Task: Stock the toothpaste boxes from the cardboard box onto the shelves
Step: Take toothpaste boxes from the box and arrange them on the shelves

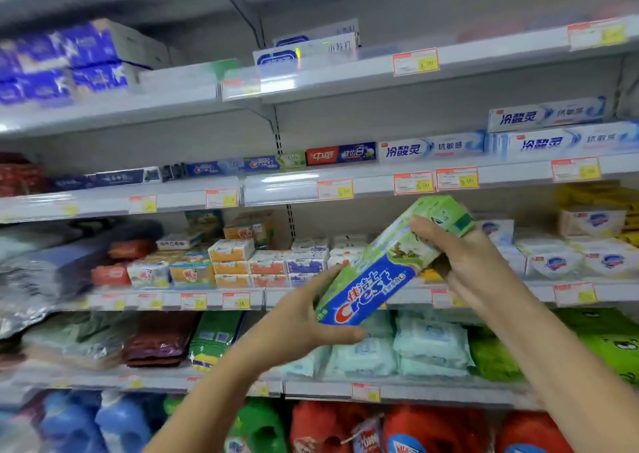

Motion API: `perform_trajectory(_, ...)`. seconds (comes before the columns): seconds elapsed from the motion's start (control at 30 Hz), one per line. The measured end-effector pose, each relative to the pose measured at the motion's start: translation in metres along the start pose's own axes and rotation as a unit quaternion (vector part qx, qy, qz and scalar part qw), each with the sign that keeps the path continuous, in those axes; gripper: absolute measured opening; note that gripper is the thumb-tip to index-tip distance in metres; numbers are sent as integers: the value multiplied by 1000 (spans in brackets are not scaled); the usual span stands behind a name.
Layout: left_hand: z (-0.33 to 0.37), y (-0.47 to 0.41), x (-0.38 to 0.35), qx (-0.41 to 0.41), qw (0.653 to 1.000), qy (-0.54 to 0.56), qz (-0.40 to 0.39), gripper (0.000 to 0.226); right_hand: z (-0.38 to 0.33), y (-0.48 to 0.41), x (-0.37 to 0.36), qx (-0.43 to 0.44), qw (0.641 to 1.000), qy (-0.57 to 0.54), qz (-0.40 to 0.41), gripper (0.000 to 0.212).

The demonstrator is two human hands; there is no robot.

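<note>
Head view: left hand [313,314], right hand [461,255] partly hide toothpaste boxes [380,276].

You face white metal shelves [345,79] that fill the view, tier over tier, hung on a slotted upright [277,138]. Orange-and-yellow price tags [415,61] sit in clear rails along each front edge, and even, bright light glares off those rails. Just beyond your left hand [311,317] stand stacked soap packs [231,250]. More of them lie to the right of your right hand [460,255]. Beneath both hands lie pale wipe packs [428,343], and lower still red detergent bottles [425,428]. Far up to the left sit blurred blue packs [69,61].
</note>
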State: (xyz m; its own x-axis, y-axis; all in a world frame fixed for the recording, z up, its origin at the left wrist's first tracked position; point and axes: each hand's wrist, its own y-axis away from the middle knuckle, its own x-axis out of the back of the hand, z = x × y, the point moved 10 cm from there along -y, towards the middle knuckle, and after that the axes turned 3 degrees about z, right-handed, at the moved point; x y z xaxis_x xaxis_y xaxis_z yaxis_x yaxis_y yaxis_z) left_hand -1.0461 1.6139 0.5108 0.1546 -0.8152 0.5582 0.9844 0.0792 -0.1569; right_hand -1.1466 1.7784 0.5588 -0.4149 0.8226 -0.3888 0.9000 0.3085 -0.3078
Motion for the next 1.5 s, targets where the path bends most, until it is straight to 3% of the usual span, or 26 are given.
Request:
perform_trajectory(0.13,-10,-12,88,-6,999,-2,39,73,-18,-24,-47,20,972,167,-164,84)
perform_trajectory(0.23,-10,-33,143,-36,992,41,115,70,-24,-52,-82,79,933,276,-219,86)
perform_trajectory(0.33,-16,-65,197,-55,971,105,209,67,-21,-97,-108,121,914,334,-196,84)
perform_trajectory(0.43,-24,-99,237,-55,958,140,246,69,-14,-143,-131,126,915,346,-164,80)
perform_trajectory(0.6,-32,-153,284,-5,966,142,215,76,1,-214,-155,33,929,337,-148,73)
perform_trajectory(0.7,-43,-191,304,36,963,185,193,80,24,-259,-164,-73,962,237,-116,70)
perform_trajectory(0.77,-50,-213,314,67,972,144,175,79,42,-281,-173,-138,968,189,-92,70)
perform_trajectory(0.83,-67,-227,326,112,980,6,165,72,58,-296,-180,-167,966,186,-71,64)
perform_trajectory(0.93,-97,-232,341,170,948,-221,155,60,73,-315,-184,-140,957,252,-41,61)
perform_trajectory(1.03,-109,-230,343,151,939,-272,148,43,75,-330,-192,-55,864,498,-56,71)
perform_trajectory(1.13,-109,-229,345,123,931,-300,167,34,87,-345,-208,-30,781,617,-93,78)
perform_trajectory(1.27,-109,-231,345,95,926,-316,185,34,100,-366,-228,14,724,682,-103,82)
perform_trajectory(1.5,-105,-232,344,61,913,-349,203,39,105,-387,-238,113,650,749,-63,50)
